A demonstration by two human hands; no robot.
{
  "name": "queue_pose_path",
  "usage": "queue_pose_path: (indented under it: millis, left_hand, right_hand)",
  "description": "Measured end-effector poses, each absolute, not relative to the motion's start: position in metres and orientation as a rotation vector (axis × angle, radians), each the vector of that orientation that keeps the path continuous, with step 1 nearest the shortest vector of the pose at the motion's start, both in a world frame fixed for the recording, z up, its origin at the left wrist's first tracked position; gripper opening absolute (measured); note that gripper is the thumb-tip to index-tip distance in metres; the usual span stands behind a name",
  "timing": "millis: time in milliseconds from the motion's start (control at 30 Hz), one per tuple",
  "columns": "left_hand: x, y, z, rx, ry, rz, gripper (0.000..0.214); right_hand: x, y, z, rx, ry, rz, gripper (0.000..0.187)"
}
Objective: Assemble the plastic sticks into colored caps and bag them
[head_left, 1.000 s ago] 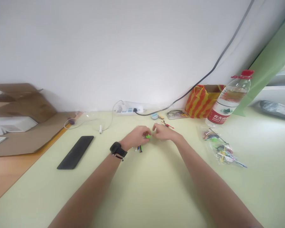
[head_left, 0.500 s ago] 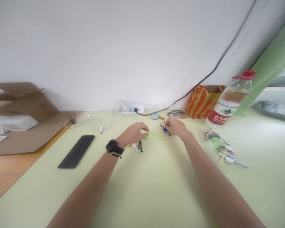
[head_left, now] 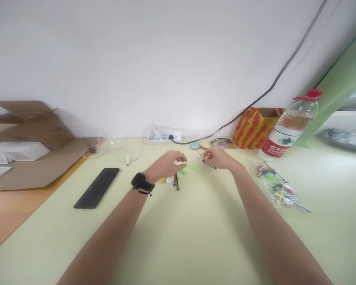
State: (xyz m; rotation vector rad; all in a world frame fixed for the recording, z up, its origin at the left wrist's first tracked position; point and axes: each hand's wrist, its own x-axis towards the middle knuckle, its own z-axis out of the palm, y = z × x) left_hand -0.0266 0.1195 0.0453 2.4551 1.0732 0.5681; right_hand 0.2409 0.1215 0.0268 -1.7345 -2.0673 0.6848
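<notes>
My left hand [head_left: 166, 164], with a black watch [head_left: 139, 182] on its wrist, has thumb and forefinger closed at the end of a thin bright-green plastic stick [head_left: 195, 169]. Just below that hand lie a yellow round piece [head_left: 162, 180], a white round piece [head_left: 169, 180], a green round piece [head_left: 184, 171] and several small coloured sticks [head_left: 175, 182]. My right hand [head_left: 218, 158] pinches at a small group of white, blue and dark plastic pieces [head_left: 201, 156]. Its fingertips cover part of them, so what exactly it grips is hidden.
To the right lie clear bags of coloured plastic parts [head_left: 280, 190], near a large water bottle [head_left: 287, 130] and a red-yellow striped bag [head_left: 252, 128]. A power strip [head_left: 163, 135] sits against the wall. At left are a black flat object [head_left: 97, 188] and an opened cardboard box [head_left: 32, 126].
The fingers of my right hand have closed in and shifted slightly left over the small pieces. My left hand stays nearly in place with the green stick.
</notes>
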Motion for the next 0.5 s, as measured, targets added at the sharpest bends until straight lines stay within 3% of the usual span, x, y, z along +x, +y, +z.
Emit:
queue_pose_path:
  millis: [100, 267, 500]
  left_hand:
    - [-0.019, 0.115, 0.047, 2.390, 1.018, 0.684, 0.027]
    - [-0.003, 0.107, 0.046, 2.228, 0.859, 0.886, 0.027]
    - [-0.001, 0.110, 0.039, 2.178, 0.814, 1.004, 0.015]
  right_hand:
    - [0.235, 0.116, 0.039, -1.551, -2.023, 0.867, 0.027]
    - [0.214, 0.110, 0.044, -1.168, -1.743, 1.342, 0.015]
    - [0.204, 0.115, 0.032, -1.078, -1.570, 1.523, 0.013]
